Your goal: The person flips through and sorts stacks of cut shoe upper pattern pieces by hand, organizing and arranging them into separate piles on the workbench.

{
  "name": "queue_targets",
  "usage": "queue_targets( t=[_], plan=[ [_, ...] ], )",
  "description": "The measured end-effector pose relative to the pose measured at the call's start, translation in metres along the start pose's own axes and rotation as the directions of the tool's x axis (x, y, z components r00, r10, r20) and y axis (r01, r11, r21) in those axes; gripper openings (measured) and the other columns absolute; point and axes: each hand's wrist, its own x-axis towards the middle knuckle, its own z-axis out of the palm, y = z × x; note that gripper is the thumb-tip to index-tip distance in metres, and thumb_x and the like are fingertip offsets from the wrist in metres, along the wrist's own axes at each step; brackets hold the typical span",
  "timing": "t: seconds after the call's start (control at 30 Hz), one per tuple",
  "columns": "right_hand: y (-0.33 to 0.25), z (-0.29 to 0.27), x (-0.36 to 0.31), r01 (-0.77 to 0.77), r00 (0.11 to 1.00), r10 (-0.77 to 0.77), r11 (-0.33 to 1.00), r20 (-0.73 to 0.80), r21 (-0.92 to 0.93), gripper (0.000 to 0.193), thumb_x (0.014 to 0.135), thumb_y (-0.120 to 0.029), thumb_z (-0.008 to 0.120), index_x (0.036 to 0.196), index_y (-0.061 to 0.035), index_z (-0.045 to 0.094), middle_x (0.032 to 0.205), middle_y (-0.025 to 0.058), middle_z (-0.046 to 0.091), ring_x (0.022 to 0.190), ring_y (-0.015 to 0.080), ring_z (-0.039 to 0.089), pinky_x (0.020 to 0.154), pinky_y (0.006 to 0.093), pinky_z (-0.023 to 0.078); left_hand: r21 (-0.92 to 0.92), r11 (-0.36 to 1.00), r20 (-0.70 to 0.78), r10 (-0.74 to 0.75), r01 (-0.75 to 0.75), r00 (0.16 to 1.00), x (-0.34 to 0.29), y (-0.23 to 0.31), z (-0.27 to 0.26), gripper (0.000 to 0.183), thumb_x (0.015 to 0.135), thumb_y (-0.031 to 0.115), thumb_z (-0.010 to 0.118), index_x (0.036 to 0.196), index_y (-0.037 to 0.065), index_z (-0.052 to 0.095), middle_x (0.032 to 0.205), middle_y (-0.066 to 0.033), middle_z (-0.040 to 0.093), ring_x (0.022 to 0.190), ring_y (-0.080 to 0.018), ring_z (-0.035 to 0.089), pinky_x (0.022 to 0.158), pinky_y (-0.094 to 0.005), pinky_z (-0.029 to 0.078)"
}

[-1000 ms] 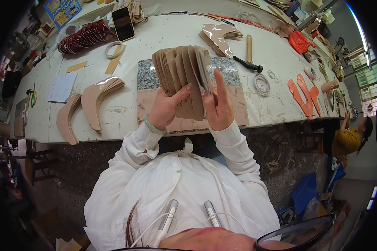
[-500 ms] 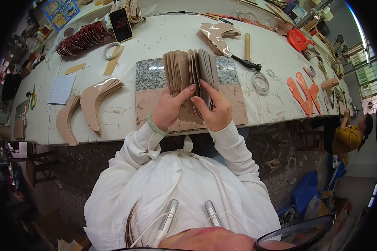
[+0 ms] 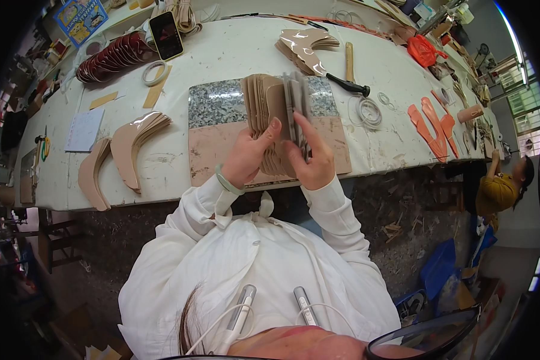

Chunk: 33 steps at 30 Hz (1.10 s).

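My left hand (image 3: 249, 155) is closed round a thick stack of flat beige cut pieces (image 3: 261, 102), its thumb pressed across their near face. The pieces stand on edge and fan apart a little at the top. My right hand (image 3: 314, 157) grips a thinner bundle of greyish pieces (image 3: 296, 99) at the right of that stack, blurred by motion. Both bundles are held over a work board, part speckled stone slab (image 3: 213, 107) and part brown sheet (image 3: 213, 147). How the lower ends of the two bundles meet is hidden behind my fingers.
Curved beige pieces (image 3: 126, 157) lie stacked on the left, near a notepad (image 3: 84, 130) and a tape roll (image 3: 155, 73). Beyond the board are another stack (image 3: 303, 51) and a hammer (image 3: 357, 89). Orange pieces (image 3: 429, 129) lie at right; a person in yellow (image 3: 499, 193) sits farther off.
A gap has opened between the beige stack and the greyish bundle as my right hand shifts its pieces. The beige stack has moved slightly right and leans a little more.
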Motion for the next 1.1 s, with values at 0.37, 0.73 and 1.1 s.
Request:
queue_targets(
  t=[0.37, 0.73, 1.1],
  plan=[
    [0.002, -0.004, -0.003, -0.020, 0.996, 0.026, 0.997, 0.090, -0.074, 0.044, 0.078, -0.015, 0.073, 0.118, 0.0003, 0.062, 0.088, 0.0127, 0.064, 0.064, 0.0183, 0.051, 0.061, 0.0257, 0.045, -0.098, 0.994, 0.029, -0.044, 0.046, 0.999, 0.005, -0.007, -0.002, 0.055, 0.091, 0.046, 0.056, 0.109, -0.006, 0.057, 0.094, -0.0111, 0.063, 0.076, -0.0132, 0.061, 0.062, -0.0223, 0.051],
    [0.011, 0.004, -0.003, 0.112, 0.994, -0.112, 0.994, 0.013, -0.016, 0.042, 0.079, -0.014, 0.072, 0.117, 0.0011, 0.062, 0.089, 0.0153, 0.064, 0.064, 0.0194, 0.053, 0.061, 0.0261, 0.046, -0.103, 0.994, 0.042, -0.026, 0.030, 0.999, 0.004, -0.008, -0.002, 0.052, 0.092, 0.043, 0.058, 0.110, -0.007, 0.057, 0.092, -0.0110, 0.063, 0.075, -0.0129, 0.060, 0.061, -0.0213, 0.050],
    [0.009, 0.002, -0.008, -0.067, 0.997, 0.066, 0.998, 0.035, 0.021, 0.038, 0.081, -0.008, 0.066, 0.117, 0.0018, 0.061, 0.107, 0.0208, 0.060, 0.084, 0.0263, 0.060, 0.069, 0.0286, 0.049, -0.123, 0.992, 0.047, -0.012, 0.018, 0.999, 0.006, -0.007, 0.000, 0.043, 0.093, 0.035, 0.059, 0.108, -0.006, 0.059, 0.091, -0.0087, 0.063, 0.075, -0.0110, 0.058, 0.064, -0.0198, 0.049]
  ],
)
